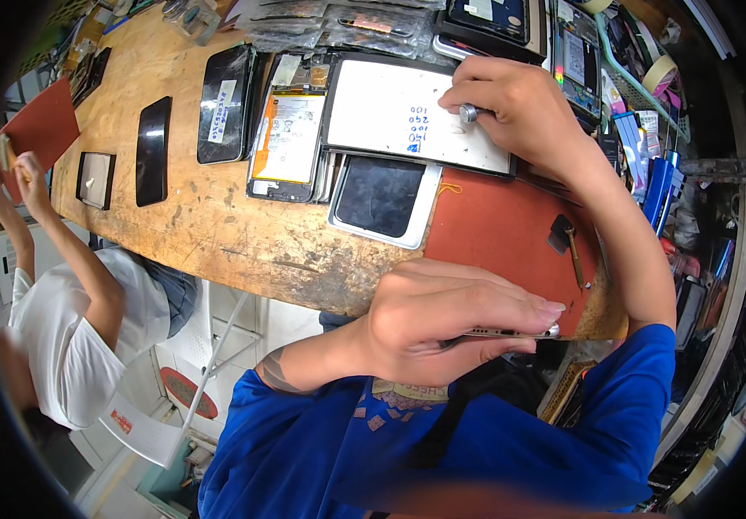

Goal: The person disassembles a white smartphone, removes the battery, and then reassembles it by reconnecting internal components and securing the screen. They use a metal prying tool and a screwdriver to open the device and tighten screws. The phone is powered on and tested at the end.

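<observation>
My left hand [455,320] is closed around a thin phone [503,332], gripped edge-on between thumb and fingers in front of my chest. Most of that phone is hidden by the hand. Over the right part of a white board [373,108] with blue handwriting, my right hand [511,104] pinches a small tool with a round silver end [468,113]. The rest of that tool is covered by the fingers. Below the board lies a white-framed tablet-like device [380,197] with a dark screen. A reddish-brown mat [494,225] carries a thin brown-handled tool [575,258] and a small dark piece [559,233].
Opened phone [286,143] and dark phones [224,104] [154,151] lie along the wooden table [217,233]. A small tray [96,180] sits farther left. Bagged parts [330,26] line the back. Crowded shelves stand right. At left another person in white [79,311] holds a red-brown board.
</observation>
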`<move>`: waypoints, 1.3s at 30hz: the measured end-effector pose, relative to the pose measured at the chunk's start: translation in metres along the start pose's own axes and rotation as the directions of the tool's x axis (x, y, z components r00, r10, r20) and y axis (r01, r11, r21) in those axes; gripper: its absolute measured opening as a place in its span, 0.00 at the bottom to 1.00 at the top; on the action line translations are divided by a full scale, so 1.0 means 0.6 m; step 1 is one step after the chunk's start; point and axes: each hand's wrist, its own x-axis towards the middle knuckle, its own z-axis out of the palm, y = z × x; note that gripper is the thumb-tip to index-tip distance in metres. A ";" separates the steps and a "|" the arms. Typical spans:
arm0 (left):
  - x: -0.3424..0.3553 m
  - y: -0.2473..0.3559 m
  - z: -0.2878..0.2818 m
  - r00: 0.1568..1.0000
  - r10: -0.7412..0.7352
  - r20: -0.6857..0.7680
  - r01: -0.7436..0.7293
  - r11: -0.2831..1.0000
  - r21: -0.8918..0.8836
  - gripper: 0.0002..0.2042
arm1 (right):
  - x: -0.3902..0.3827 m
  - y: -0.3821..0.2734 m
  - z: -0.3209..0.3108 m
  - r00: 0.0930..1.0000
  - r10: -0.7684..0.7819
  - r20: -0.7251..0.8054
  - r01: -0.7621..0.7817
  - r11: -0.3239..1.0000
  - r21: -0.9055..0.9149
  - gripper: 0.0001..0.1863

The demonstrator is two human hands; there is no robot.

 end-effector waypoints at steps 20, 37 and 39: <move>0.014 0.005 0.038 0.989 -0.078 -0.129 0.116 0.939 0.324 0.10 | -0.121 -0.224 -0.205 0.948 0.292 -0.126 -0.249 0.929 0.274 0.07; 0.013 0.013 0.102 0.997 -0.016 -0.075 0.057 0.816 0.576 0.11 | -0.202 -0.280 -0.201 0.906 0.380 -0.184 -0.358 0.923 0.145 0.08; 0.012 0.013 0.106 0.996 -0.024 -0.088 0.070 0.820 0.568 0.11 | -0.204 -0.284 -0.204 0.911 0.366 -0.189 -0.351 0.930 0.109 0.08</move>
